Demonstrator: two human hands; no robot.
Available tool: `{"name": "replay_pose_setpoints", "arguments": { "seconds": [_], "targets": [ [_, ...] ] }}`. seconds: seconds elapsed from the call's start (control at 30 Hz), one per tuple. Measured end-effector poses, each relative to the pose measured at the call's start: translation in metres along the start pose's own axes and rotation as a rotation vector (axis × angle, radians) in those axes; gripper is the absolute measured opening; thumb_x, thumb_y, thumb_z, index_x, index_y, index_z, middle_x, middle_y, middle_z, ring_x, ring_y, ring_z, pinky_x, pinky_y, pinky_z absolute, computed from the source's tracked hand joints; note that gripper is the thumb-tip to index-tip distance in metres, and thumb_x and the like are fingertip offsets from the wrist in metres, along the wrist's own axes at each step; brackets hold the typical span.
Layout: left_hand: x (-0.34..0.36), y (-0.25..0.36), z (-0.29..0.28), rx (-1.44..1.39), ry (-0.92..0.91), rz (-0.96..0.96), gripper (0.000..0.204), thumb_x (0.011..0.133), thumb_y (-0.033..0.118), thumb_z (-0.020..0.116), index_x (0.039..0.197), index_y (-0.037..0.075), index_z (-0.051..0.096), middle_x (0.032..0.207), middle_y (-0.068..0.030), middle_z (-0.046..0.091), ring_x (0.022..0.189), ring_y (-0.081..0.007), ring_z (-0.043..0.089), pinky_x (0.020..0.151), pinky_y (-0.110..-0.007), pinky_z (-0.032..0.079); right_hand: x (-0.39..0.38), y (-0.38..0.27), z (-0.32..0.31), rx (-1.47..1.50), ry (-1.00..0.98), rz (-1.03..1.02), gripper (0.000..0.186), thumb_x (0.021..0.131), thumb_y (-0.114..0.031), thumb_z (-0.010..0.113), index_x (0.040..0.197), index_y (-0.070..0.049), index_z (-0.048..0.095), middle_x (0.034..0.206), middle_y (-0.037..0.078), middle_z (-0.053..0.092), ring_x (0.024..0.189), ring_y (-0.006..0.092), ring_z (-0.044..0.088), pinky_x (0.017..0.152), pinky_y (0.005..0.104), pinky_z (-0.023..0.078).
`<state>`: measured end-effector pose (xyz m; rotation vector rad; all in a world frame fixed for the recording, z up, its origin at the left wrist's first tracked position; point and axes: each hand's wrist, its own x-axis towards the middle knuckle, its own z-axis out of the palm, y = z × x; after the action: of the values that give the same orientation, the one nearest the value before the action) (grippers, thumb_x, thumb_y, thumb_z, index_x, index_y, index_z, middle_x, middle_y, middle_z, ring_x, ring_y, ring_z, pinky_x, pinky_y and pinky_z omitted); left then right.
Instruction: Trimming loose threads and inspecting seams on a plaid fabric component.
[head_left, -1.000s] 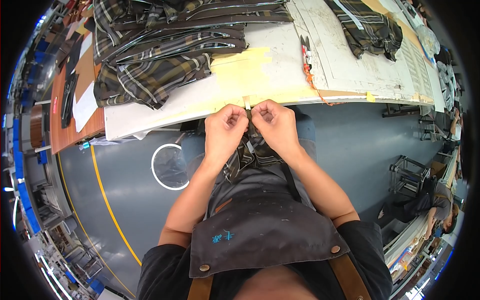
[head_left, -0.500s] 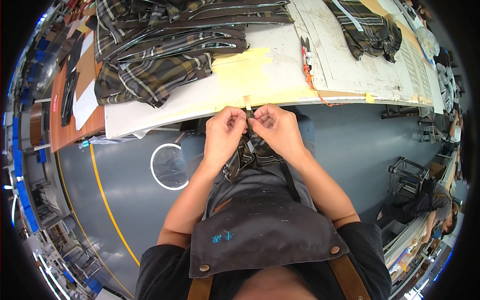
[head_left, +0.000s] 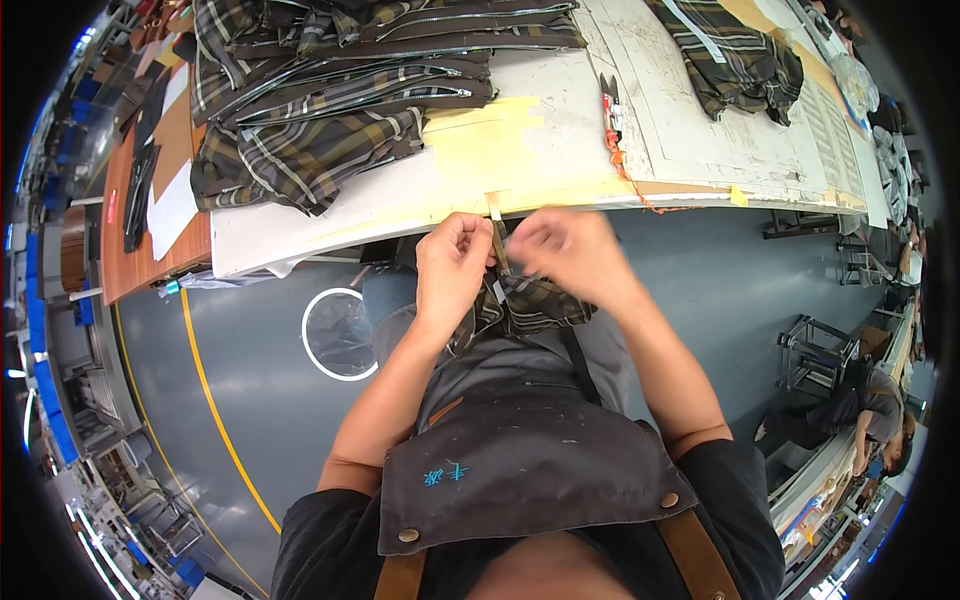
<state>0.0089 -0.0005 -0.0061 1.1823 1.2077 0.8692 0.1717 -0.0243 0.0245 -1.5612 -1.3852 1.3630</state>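
A dark plaid cloth piece [head_left: 545, 302] with a small white tag hangs over my lap below the table's front edge. From that edge a narrow, flat, light-coloured strip [head_left: 494, 208] sticks out toward me, and its lower end meets the cloth. My left hand [head_left: 452, 262] is closed in a pinch at the left side of the strip, seemingly gripping the cloth; its fingertips are partly hidden. Just right of the strip, my right hand [head_left: 570, 250] is apart from the left one, its fingers smeared by motion.
Plaid garment pieces with zippers [head_left: 350, 90] are heaped at the table's [head_left: 330, 225] far left. Another plaid piece [head_left: 735, 65] lies far right. Small red-and-black snips [head_left: 612, 112] with an orange cord rest between. A white-rimmed bin [head_left: 340, 335] stands left; a person [head_left: 880, 415] sits far right.
My right hand has come away from the strip, moving a little right, and is now blurred. The left hand stays nearly in place. More of the strip and of the cloth on the right shows.
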Motion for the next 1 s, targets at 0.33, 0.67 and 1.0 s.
{"name": "replay_pose_setpoints", "arguments": {
  "seconds": [0.33, 0.67, 1.0],
  "targets": [
    [-0.008, -0.001, 0.001, 0.004, -0.015, 0.064, 0.012, 0.078, 0.005, 0.066, 0.08, -0.002, 0.056, 0.066, 0.0, 0.057, 0.059, -0.0031, 0.049, 0.056, -0.018, 0.043, 0.062, -0.005, -0.085, -0.885, 0.576, -0.101, 0.027, 0.073, -0.016, 0.06, 0.093, 0.002, 0.053, 0.073, 0.02, 0.06, 0.064, 0.0375, 0.057, 0.07, 0.0408, 0.049],
    [-0.008, 0.004, -0.004, -0.214, -0.085, -0.141, 0.01, 0.083, 0.01, 0.062, 0.086, 0.001, 0.059, 0.07, -0.0008, 0.058, 0.06, -0.006, 0.053, 0.055, -0.019, 0.041, -0.029, -0.007, -0.009, 0.783, -0.235, 0.425, 0.045, 0.096, -0.04, 0.034, 0.096, 0.001, 0.053, 0.064, -0.003, 0.037, 0.048, 0.005, 0.03, 0.04, 0.0191, 0.021],
    [-0.007, 0.0, -0.006, -0.286, -0.125, -0.165, 0.013, 0.084, 0.015, 0.061, 0.086, 0.002, 0.059, 0.07, -0.0013, 0.058, 0.062, -0.0076, 0.053, 0.056, -0.021, 0.042, -0.032, -0.004, -0.002, 0.896, -0.279, 0.512, 0.039, 0.096, -0.038, 0.038, 0.095, 0.0, 0.048, 0.064, -0.001, 0.037, 0.045, 0.0043, 0.027, 0.037, 0.0187, 0.019]
  ]
}}
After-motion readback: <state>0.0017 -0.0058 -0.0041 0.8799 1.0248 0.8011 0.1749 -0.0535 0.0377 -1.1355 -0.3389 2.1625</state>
